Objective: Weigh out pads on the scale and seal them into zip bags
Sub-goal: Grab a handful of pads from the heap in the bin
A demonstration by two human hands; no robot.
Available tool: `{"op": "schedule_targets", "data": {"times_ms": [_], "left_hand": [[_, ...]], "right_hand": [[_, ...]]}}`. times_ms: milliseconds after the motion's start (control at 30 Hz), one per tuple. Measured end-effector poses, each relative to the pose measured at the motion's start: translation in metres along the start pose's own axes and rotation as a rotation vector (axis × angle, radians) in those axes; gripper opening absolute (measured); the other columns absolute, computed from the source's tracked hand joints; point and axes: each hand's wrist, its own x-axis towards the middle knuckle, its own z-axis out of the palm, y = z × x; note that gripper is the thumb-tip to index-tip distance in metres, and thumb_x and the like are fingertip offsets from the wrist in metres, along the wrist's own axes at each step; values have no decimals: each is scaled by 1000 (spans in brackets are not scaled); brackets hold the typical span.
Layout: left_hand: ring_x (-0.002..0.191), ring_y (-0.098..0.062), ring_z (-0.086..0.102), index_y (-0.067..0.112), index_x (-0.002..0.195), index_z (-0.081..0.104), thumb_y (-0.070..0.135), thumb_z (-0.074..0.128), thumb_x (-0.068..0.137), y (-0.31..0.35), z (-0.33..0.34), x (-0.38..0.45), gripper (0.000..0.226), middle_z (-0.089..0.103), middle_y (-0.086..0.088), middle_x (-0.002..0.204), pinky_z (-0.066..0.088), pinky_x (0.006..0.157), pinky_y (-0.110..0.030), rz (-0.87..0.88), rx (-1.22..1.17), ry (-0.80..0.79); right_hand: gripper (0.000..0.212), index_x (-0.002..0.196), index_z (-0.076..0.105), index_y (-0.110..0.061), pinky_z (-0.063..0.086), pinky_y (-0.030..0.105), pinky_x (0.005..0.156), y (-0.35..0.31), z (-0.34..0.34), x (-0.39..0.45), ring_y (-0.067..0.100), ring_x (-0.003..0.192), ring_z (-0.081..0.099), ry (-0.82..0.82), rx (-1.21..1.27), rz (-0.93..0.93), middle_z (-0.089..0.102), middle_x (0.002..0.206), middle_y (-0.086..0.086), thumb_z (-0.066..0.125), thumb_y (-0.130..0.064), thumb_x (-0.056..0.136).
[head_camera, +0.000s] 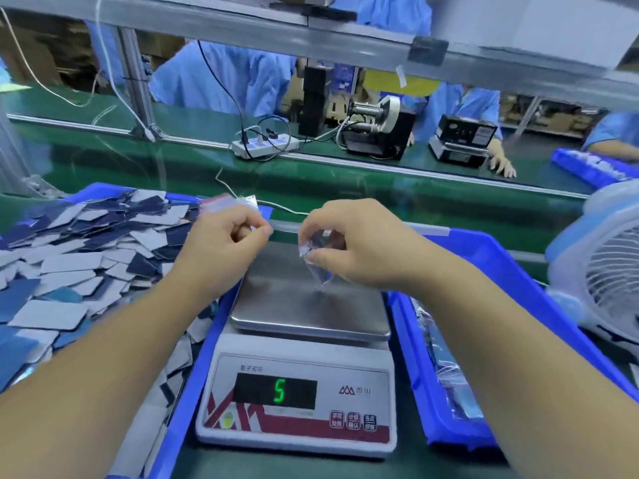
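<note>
Both hands up over the steel pan of the scale (304, 295), nothing lying on the pan itself. Right hand (359, 243) curled in, thumb and fingers pinching a small clear zip bag (316, 257) that hangs crumpled down toward the pan, something dark inside but too blurry to call. Left hand (224, 236) also curled, thumb pressed to forefinger; looks pinched on a thin clear edge, though can't really tell what it's got. Green "5" glowing on the display (276, 391).

Heaps of pads (69, 257), white and dark blue, piled loose in the blue tray (179, 392) just left of the scale. More clear bags (230, 203) sitting at the far corner of that pile. Second blue bin (484, 257) on the right with a few filled bags (446, 368) inside. White fan (601, 264) at the right edge. Green conveyor belt (311, 188) behind, power strip (264, 145) past it, people in blue coats (221, 77) across the line.
</note>
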Motion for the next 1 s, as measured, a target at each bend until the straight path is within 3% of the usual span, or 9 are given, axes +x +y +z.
{"op": "schedule_targets", "data": {"times_ms": [167, 233, 300, 367, 567, 733, 800, 900, 1000], "left_hand": [[48, -4, 40, 38, 79, 68, 23, 66, 93, 1, 2, -2, 21, 43, 12, 52, 34, 49, -15, 13, 36, -28], [47, -5, 40, 40, 79, 67, 24, 66, 93, 0, 1, -2, 21, 44, 11, 53, 36, 53, -25, 14, 42, -19], [46, -5, 39, 39, 79, 67, 22, 67, 93, 1, 1, -2, 22, 44, 10, 52, 35, 54, -27, 16, 25, -5], [45, -5, 39, 38, 79, 67, 19, 67, 93, 1, 0, -3, 24, 44, 11, 51, 35, 53, -26, 16, 15, 5], [47, -5, 40, 24, 72, 67, 13, 66, 93, 3, -1, -2, 24, 43, 12, 49, 38, 49, -14, -27, -15, 16], [53, -8, 39, 25, 71, 69, 14, 67, 91, 37, -32, 12, 22, 49, 5, 57, 35, 50, -15, 31, -174, 112], [50, -6, 42, 28, 68, 70, 24, 67, 86, 49, -53, 21, 18, 51, 12, 54, 39, 51, -17, 54, -217, 88], [51, -12, 44, 30, 73, 71, 47, 59, 79, 41, -81, 27, 22, 49, 8, 51, 40, 52, -23, 24, -34, -63], [50, -5, 41, 29, 74, 68, 45, 59, 89, 10, -97, 20, 24, 52, 8, 56, 33, 47, -15, 9, 274, -143]], "right_hand": [[3, 89, 67, -29, 51, 31, 71, 35, -28, -40, 2, 71, 57, 93, -165, 305, 62, 83, -12, 68, -29, 85], [5, 87, 67, -30, 52, 31, 73, 53, -35, -54, 10, 77, 59, -52, -290, 484, 62, 84, -16, 67, -35, 85], [13, 88, 71, -31, 50, 31, 76, 65, -35, -65, 14, 87, 60, -305, -389, 605, 65, 88, -16, 66, -43, 86], [15, 91, 73, -32, 47, 30, 76, 69, -32, -71, 15, 89, 60, -409, -391, 651, 65, 86, -17, 64, -44, 89], [19, 98, 70, -27, 54, 37, 85, 54, -26, -53, 18, 95, 60, -316, -361, 587, 69, 99, -8, 57, -39, 92], [19, 94, 62, -31, 53, 34, 79, 9, -7, -23, 11, 86, 59, -349, -313, 429, 66, 91, -13, 59, -49, 88], [18, 95, 62, -32, 49, 31, 74, -11, 2, -7, 10, 85, 57, -319, -294, 356, 65, 92, -14, 59, -49, 88], [14, 91, 59, -33, 53, 35, 77, -41, 19, 17, 16, 88, 59, -291, -259, 264, 66, 93, -10, 57, -46, 88], [14, 92, 63, -25, 52, 34, 73, -64, 43, 34, 20, 86, 58, -271, -265, 158, 67, 91, -6, 55, -36, 87]]}}
